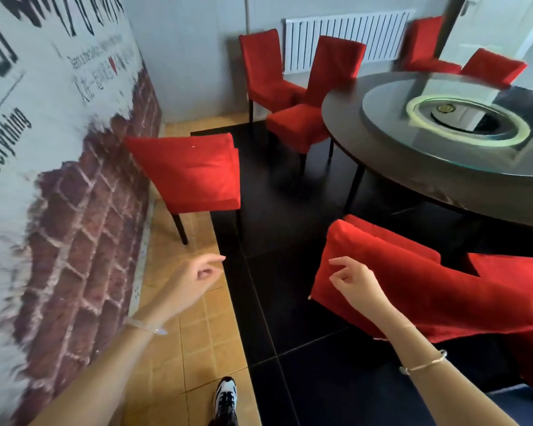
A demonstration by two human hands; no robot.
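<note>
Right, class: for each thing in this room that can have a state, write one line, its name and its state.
left hand: raised in the air, holds nothing.
right hand: raised before the nearest chair, fingers loosely curled, holds nothing.
nearest chair: nobody on it, back toward the person.
chair by the wall: nobody on it, apart from the table.
round table: bears a glass turntable.

There are 6 red chairs (182,173) (263,66) (317,99) (423,46) (493,67) (413,281) in plain sight; more red cloth at the right edge may belong to 1 of them. There is 1 round table (342,118), 1 glass turntable (382,127) and 1 white radiator (345,35). 2 hands show, the left hand (197,276) and the right hand (353,279), with 2 bracelets (145,327) (425,362) and 1 shoe (226,398).
</note>
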